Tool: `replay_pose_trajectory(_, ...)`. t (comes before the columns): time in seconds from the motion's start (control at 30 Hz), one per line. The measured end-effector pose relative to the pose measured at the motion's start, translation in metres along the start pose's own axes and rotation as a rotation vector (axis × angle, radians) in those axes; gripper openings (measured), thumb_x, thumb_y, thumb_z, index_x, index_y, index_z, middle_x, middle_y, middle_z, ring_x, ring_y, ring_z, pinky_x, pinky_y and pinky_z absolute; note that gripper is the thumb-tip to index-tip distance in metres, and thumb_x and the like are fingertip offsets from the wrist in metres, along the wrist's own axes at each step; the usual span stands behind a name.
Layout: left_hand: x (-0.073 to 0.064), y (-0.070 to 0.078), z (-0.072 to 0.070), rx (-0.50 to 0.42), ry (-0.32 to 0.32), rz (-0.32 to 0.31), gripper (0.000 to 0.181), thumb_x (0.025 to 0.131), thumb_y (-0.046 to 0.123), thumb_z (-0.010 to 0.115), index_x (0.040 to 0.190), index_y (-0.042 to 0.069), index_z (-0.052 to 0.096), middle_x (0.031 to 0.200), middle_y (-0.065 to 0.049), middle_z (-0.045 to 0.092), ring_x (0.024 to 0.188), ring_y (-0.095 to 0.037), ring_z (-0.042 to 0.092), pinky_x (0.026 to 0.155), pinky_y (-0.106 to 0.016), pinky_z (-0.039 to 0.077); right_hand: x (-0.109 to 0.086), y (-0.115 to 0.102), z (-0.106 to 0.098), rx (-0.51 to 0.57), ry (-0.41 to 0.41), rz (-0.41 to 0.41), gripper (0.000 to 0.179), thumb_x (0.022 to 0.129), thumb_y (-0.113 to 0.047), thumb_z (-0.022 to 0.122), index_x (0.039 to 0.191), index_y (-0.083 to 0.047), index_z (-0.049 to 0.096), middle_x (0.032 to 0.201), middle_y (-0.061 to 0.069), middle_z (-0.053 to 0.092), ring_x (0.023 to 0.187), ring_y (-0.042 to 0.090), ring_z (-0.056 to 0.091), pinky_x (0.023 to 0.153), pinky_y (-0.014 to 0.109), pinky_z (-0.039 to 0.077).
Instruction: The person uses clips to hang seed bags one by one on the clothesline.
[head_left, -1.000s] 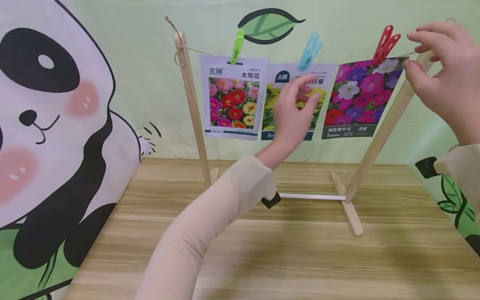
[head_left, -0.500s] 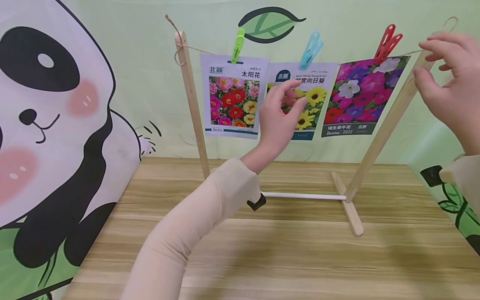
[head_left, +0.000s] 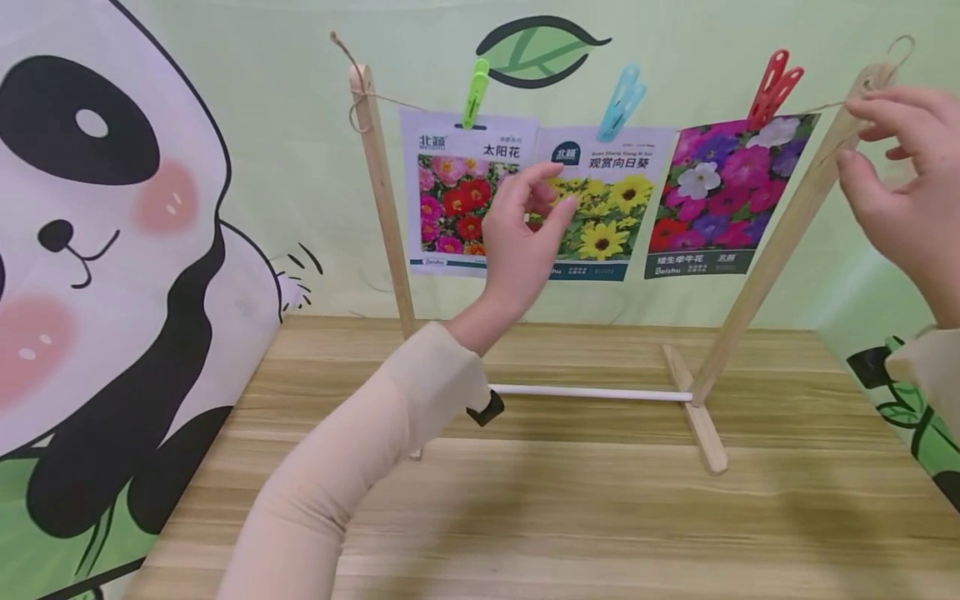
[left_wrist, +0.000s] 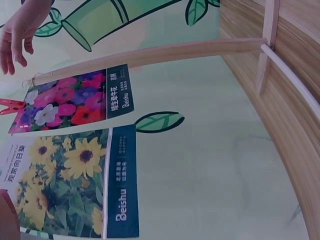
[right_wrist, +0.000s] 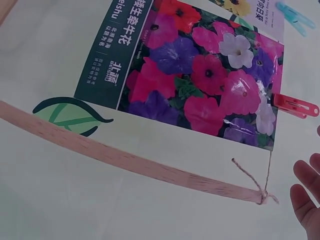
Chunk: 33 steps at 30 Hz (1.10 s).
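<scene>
Three seed packets hang from a string on a wooden stand. The left packet (head_left: 450,204), with red and pink flowers, has a green clothespin (head_left: 476,93). A blue clothespin (head_left: 622,103) is on the yellow sunflower packet (head_left: 603,237), and a red clothespin (head_left: 774,90) on the purple and pink petunia packet (head_left: 712,200). My left hand (head_left: 521,237), fingers loosely bent and holding nothing, is in front of the left and middle packets, partly covering both. Beside the stand's right post (head_left: 780,242) my right hand (head_left: 911,167) hovers with nothing in its fingers.
The stand has a left wooden post (head_left: 386,200), a white crossbar (head_left: 592,392) and a wooden foot (head_left: 696,417) on the wood-grain table (head_left: 600,517). Behind it is a backdrop with a painted panda (head_left: 112,250) and a leaf (head_left: 540,52).
My left hand has drawn left and slightly down, away from the blue clothespin, uncovering more of the sunflower packet. My right hand has shifted right and down from the red clothespin. The packets stay clipped.
</scene>
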<state>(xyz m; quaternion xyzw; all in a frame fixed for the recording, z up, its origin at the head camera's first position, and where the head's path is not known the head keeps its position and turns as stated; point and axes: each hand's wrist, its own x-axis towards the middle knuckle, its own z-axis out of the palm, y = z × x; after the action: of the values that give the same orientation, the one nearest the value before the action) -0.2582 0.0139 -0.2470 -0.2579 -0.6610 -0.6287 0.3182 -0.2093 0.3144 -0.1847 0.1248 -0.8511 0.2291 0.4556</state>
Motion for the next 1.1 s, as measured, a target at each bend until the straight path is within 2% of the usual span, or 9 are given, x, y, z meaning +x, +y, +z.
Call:
replay_pose_trajectory(0.27, 0.000, -0.006, -0.021, 0.023, 0.037, 0.026, 0.026, 0.100, -0.004, 0.069, 0.125, -0.009, 0.066, 0.097, -0.018, 0.057, 0.091, -0.030, 0.062, 0.073, -0.017, 0.051, -0.007, 0.005, -0.002, 0.007, 0.004, 0.031, 0.039, 0.106, 0.000, 0.055, 0.143, 0.007, 0.061, 0.150, 0.026, 0.057, 0.110, -0.026, 0.034, 0.100, 0.007, 0.029)
replay_pose_trajectory(0.53, 0.000, -0.010, -0.036, 0.036, 0.077, 0.024, 0.025, 0.100, -0.004, 0.069, 0.123, -0.009, 0.066, 0.093, -0.015, 0.055, 0.083, -0.009, 0.052, 0.073, -0.017, 0.049, -0.011, 0.011, -0.001, 0.020, 0.007, 0.056, 0.038, 0.106, -0.001, 0.055, 0.143, 0.009, 0.061, 0.151, 0.027, 0.056, 0.110, -0.025, 0.035, 0.101, 0.008, 0.030)
replay_pose_trajectory(0.63, -0.001, -0.010, -0.040, 0.040, 0.087, 0.026, 0.025, 0.100, -0.004, 0.069, 0.123, -0.010, 0.066, 0.093, -0.014, 0.055, 0.082, -0.007, 0.050, 0.073, -0.017, 0.047, -0.013, 0.014, -0.001, 0.025, 0.010, 0.058, 0.038, 0.106, -0.001, 0.054, 0.143, 0.008, 0.061, 0.150, 0.024, 0.057, 0.110, -0.025, 0.036, 0.100, 0.008, 0.030)
replay_pose_trajectory(0.8, -0.002, -0.010, -0.048, 0.034, 0.097, 0.013, 0.025, 0.100, -0.003, 0.069, 0.124, -0.010, 0.065, 0.093, -0.009, 0.054, 0.083, -0.007, 0.050, 0.075, -0.017, 0.047, -0.016, 0.018, 0.000, 0.030, 0.013, 0.071, 0.039, 0.106, -0.002, 0.053, 0.143, 0.007, 0.061, 0.150, 0.024, 0.057, 0.111, -0.024, 0.036, 0.100, 0.008, 0.030)
replay_pose_trajectory(0.93, -0.002, -0.012, -0.055, 0.035, 0.108, 0.005, 0.027, 0.100, -0.004, 0.068, 0.125, -0.011, 0.064, 0.093, -0.004, 0.053, 0.083, -0.004, 0.048, 0.073, -0.018, 0.045, -0.021, 0.020, 0.000, 0.001, 0.002, 0.102, 0.039, 0.109, -0.007, 0.053, 0.144, 0.006, 0.061, 0.152, 0.023, 0.056, 0.118, -0.018, 0.042, 0.103, 0.008, 0.029)
replay_pose_trajectory(1.03, -0.003, -0.012, -0.062, 0.047, 0.113, -0.024, 0.027, 0.101, -0.002, 0.068, 0.127, -0.010, 0.064, 0.092, -0.001, 0.052, 0.083, -0.005, 0.048, 0.072, -0.017, 0.044, -0.023, 0.022, 0.000, -0.009, 0.004, 0.115, 0.039, 0.109, -0.008, 0.052, 0.145, 0.005, 0.061, 0.152, 0.022, 0.056, 0.120, -0.016, 0.044, 0.103, 0.008, 0.029)
replay_pose_trajectory(1.1, -0.004, -0.011, -0.067, 0.068, 0.117, -0.043, 0.028, 0.102, -0.001, 0.068, 0.129, -0.008, 0.064, 0.092, 0.002, 0.051, 0.083, -0.005, 0.048, 0.072, -0.017, 0.044, -0.024, 0.024, 0.001, -0.001, 0.013, 0.116, 0.039, 0.109, -0.007, 0.052, 0.144, 0.006, 0.061, 0.152, 0.023, 0.056, 0.117, -0.019, 0.041, 0.103, 0.008, 0.029)
